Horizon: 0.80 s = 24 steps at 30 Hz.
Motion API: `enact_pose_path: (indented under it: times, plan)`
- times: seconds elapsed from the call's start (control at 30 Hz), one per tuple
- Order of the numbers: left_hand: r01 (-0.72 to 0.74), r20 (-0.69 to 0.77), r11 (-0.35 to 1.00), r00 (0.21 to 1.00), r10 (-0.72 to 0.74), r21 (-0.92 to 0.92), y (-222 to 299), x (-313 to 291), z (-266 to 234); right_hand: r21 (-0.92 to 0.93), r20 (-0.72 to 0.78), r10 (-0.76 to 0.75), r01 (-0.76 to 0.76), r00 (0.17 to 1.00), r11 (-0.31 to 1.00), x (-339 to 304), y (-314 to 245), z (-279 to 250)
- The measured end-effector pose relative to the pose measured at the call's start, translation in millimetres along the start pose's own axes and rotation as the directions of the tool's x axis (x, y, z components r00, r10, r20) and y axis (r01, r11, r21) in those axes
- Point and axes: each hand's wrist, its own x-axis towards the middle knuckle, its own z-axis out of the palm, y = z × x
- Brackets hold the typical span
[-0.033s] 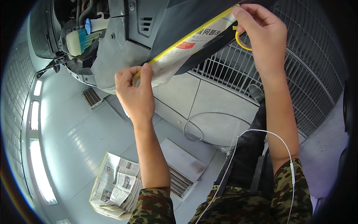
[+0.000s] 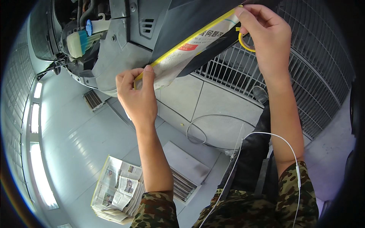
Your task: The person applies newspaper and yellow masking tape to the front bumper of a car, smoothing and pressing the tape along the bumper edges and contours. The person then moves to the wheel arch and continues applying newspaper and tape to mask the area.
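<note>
A long strip of yellow masking tape (image 2: pixel 192 37) runs along the upper edge of a sheet of newspaper (image 2: pixel 171 66), stretched taut between my two hands. My left hand (image 2: pixel 137 97) pinches the lower left end between thumb and fingers. At the upper right end, my right hand (image 2: pixel 270 43) is closed on the tape, thumb on top. A yellow tape roll (image 2: pixel 247 42) sits against the underside of that hand, partly hidden by it. Behind the sheet is a dark vehicle body panel (image 2: pixel 161 36); whether the tape touches it I cannot tell.
An open engine bay with a washer fluid reservoir (image 2: pixel 77 43) lies at the upper left. A metal floor grating (image 2: pixel 232 70) is under the panel. Stacked newspapers (image 2: pixel 118 190) lie on the floor at lower left. A grey hose (image 2: pixel 197 117) curls by my leg; a white cable (image 2: pixel 273 133) crosses it.
The newspaper's printed face has shifted slightly down and left. The tape roll has tilted a little under my right hand. Both hands have barely moved and keep their pinch.
</note>
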Motion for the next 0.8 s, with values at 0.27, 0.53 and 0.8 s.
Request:
enact_pose_path:
  times: [0.27, 0.53, 0.8]
  plan:
    - [-0.144, -0.129, 0.984, 0.979, 0.157, 0.101, -12.0, -9.5, 10.3, 0.083, 0.012, -0.094, 0.092, 0.996, 0.992, -3.3, 5.5, 3.5]
    - [-0.555, -0.305, 0.658, 0.599, 0.74, 0.509, -17.2, -32.8, 37.8, 0.03, -0.019, -0.027, 0.027, 0.999, 0.999, -5.0, -0.2, 10.4]
    - [-0.738, 0.092, 0.577, 0.64, 0.763, 0.351, -3.4, -48.6, 61.6, 0.012, -0.051, -0.025, 0.026, 0.998, 1.0, -5.9, 0.2, 12.1]
